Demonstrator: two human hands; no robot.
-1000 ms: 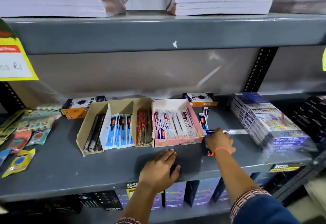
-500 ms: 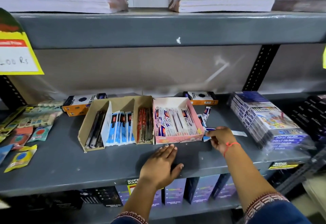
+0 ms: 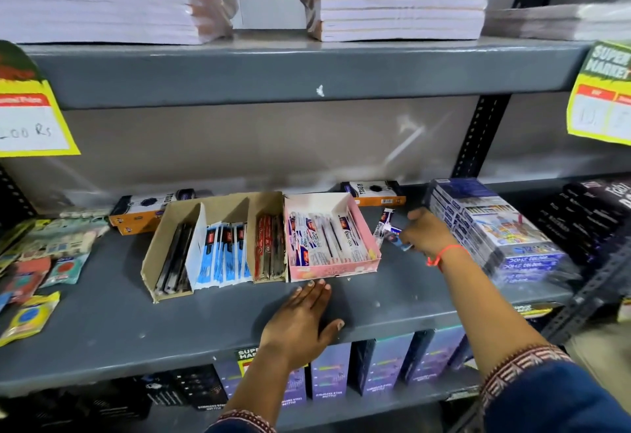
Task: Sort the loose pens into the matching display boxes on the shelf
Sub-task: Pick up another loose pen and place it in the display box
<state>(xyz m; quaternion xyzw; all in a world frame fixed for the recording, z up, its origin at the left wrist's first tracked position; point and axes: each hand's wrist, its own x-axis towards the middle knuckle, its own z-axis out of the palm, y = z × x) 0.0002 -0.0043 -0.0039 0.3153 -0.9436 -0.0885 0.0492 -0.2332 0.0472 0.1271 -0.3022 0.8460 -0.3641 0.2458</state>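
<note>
A pink display box of white-wrapped pens stands mid-shelf. Left of it a brown cardboard box has compartments of black, blue and red pens. Loose wrapped pens lie just right of the pink box. My right hand is closed on a blue-and-white wrapped pen among them. My left hand rests flat, palm down, on the shelf surface in front of the pink box, fingers spread, holding nothing.
Stacked colour-pencil packs crowd the right of my right hand. Orange-and-black boxes sit behind the display boxes. Sachets lie at the far left. Paper reams fill the upper shelf. Yellow price tags hang from it.
My right hand has moved farther back and right along the shelf, closing on the loose wrapped pen beside the pink box. The left hand stays flat on the shelf.
</note>
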